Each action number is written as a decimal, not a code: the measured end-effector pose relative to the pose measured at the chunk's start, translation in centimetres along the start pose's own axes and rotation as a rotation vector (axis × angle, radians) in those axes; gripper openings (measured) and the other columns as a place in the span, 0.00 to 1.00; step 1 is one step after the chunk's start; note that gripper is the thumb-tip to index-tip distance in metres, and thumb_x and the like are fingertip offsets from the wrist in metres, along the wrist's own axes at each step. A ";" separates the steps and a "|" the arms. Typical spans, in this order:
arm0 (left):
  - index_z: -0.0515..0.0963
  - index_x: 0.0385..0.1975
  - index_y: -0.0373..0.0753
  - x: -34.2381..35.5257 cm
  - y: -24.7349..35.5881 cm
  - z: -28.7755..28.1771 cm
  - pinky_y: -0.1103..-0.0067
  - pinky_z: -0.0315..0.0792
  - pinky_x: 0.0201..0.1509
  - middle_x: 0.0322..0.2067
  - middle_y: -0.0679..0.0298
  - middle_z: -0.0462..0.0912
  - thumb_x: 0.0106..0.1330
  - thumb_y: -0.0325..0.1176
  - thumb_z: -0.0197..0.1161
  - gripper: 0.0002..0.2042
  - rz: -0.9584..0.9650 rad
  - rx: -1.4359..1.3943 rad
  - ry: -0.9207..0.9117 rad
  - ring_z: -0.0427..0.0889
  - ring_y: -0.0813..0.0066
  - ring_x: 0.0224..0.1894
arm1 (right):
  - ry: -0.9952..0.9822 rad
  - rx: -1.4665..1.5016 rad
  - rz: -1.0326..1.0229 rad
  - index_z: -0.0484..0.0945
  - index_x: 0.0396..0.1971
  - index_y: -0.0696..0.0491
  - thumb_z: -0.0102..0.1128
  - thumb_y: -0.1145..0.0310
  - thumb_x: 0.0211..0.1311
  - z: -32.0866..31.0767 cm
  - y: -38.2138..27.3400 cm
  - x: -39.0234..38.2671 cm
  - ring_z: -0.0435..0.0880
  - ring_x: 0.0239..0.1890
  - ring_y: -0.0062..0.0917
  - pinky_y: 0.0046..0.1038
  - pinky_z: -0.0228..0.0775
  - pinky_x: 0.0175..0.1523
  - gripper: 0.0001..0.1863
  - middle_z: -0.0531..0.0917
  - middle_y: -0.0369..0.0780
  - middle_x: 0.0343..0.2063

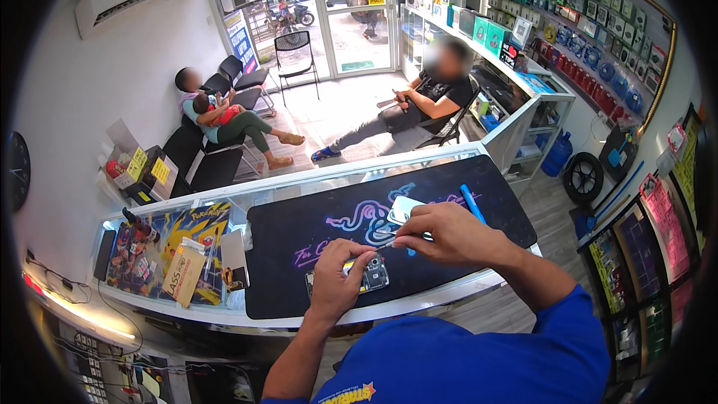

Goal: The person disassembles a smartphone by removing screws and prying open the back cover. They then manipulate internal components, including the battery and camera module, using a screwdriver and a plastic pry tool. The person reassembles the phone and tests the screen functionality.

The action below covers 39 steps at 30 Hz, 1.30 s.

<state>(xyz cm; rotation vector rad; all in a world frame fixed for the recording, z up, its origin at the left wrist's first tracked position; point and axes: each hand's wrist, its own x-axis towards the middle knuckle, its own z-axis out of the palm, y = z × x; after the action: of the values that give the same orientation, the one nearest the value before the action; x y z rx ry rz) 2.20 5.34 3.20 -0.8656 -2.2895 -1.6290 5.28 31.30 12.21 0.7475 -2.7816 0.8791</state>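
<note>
Opened phone (376, 276): lying on the black mat (277, 288) near the close edge of the counter (434, 296), partly covered by the left hand (338, 278), and showing its inner parts. With the left hand, bringing thumb and forefinger nearly together just above the phone; being unable to tell whether anything is held there. With the right hand (458, 233), closing the fingertips on a slim piece (384, 245) close to the left fingertips; not making out its kind from this view. Just beyond the right fingers, noting a pale panel (404, 206); not telling whether resting or held. Farther right on the mat, noting a blue stick (472, 204). Judging the step as fine fingertip work: calling for steadying both wrists, gripping lightly, and moving in small strokes. Possibly risking a slip onto the exposed inner parts; preferably working clear of them and keeping the phone flat.
</note>
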 end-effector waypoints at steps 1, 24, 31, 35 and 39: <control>0.89 0.42 0.35 -0.1 0.2 -0.3 0.68 0.75 0.52 0.38 0.59 0.89 0.74 0.29 0.74 0.05 0.044 0.051 -0.028 0.85 0.61 0.43 | -0.020 -0.039 -0.018 0.93 0.44 0.54 0.74 0.59 0.74 -0.2 -0.1 0.1 0.90 0.40 0.42 0.44 0.81 0.48 0.13 0.88 0.43 0.35; 0.85 0.39 0.35 -0.3 0.9 -1.9 0.69 0.74 0.54 0.34 0.61 0.83 0.84 0.36 0.64 0.12 -0.007 -0.006 -0.008 0.81 0.62 0.41 | 0.070 0.065 0.077 0.94 0.44 0.53 0.79 0.66 0.71 -1.8 -1.2 -0.2 0.87 0.40 0.32 0.34 0.77 0.44 0.08 0.87 0.40 0.35; 0.73 0.46 0.37 -1.2 -0.4 -1.8 0.74 0.66 0.65 0.48 0.60 0.72 0.89 0.39 0.47 0.13 -0.025 -0.289 -0.090 0.72 0.73 0.53 | 0.131 0.153 -0.017 0.93 0.45 0.56 0.78 0.69 0.72 0.5 -0.7 -1.2 0.86 0.34 0.27 0.31 0.76 0.41 0.08 0.88 0.39 0.35; 0.79 0.50 0.38 -2.1 0.1 -1.4 0.77 0.68 0.63 0.50 0.64 0.74 0.84 0.36 0.68 0.09 0.043 -0.314 0.030 0.74 0.77 0.51 | 0.186 0.226 0.004 0.93 0.44 0.55 0.79 0.71 0.70 1.1 -2.4 -1.6 0.86 0.35 0.24 0.29 0.74 0.39 0.07 0.89 0.39 0.35; 0.87 0.46 0.37 -3.1 1.1 -1.3 0.78 0.73 0.57 0.47 0.63 0.81 0.75 0.30 0.77 0.07 0.001 -0.510 0.152 0.79 0.76 0.49 | 0.233 0.229 -0.033 0.93 0.45 0.55 0.80 0.72 0.68 1.4 -3.3 -2.0 0.86 0.34 0.24 0.28 0.72 0.37 0.08 0.89 0.39 0.35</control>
<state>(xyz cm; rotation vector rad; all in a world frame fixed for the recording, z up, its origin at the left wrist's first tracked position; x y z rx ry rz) 5.11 3.36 3.06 -0.7976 -1.7955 -2.2387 8.71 29.00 12.20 0.6703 -2.4874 1.2083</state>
